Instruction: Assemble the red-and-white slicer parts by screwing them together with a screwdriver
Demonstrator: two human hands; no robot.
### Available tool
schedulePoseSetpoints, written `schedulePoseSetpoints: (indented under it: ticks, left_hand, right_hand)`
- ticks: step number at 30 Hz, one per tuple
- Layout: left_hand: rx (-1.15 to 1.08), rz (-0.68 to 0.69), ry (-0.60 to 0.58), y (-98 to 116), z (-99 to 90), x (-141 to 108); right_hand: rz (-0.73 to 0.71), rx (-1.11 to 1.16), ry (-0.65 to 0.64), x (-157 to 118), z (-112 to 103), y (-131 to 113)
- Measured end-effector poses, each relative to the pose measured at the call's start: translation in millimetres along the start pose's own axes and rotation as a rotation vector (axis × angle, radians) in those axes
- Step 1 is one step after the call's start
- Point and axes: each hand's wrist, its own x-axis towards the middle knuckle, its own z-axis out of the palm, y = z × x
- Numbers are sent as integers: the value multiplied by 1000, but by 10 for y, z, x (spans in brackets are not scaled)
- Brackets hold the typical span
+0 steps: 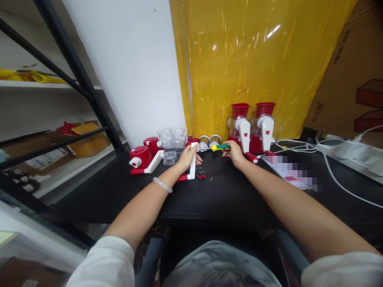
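My left hand (pixel 188 156) is closed around a white crank handle (pixel 192 167) with a red grip at its lower end. In my right hand (pixel 235 153) lies a green and yellow screwdriver (pixel 220 147), held level and pointing left toward the crank. Whether its tip touches a screw is too small to tell. Just below on the table are a small red part (pixel 201 176) and several tiny metal pieces, perhaps screws. Behind the hands, two metal grater drums (pixel 215 140) sit side by side. Left of my left hand are clear plastic housings (pixel 171 137).
Two red and white rotary graters (pixel 240 127) stand upright at the back right. Red bases (pixel 140 156) with a white crank are at the left. A pixelated flat item (pixel 289 173) and white cables (pixel 299 145) lie on the black table (pixel 209 203); a shelf (pixel 80 157) stands left.
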Motion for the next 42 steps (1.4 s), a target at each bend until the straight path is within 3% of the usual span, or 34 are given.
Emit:
schedulePoseSetpoints:
  ticks: [15, 31, 42]
  left_hand:
    - [8, 8, -14, 1, 16, -6]
    - [23, -7, -12, 17, 27, -15]
    - [17, 0, -15, 4, 14, -3]
  right_hand:
    - [6, 10, 3, 8, -4, 11]
    - [-166, -183, 24, 5, -32, 56]
    - [-71, -70, 56, -37, 19, -31]
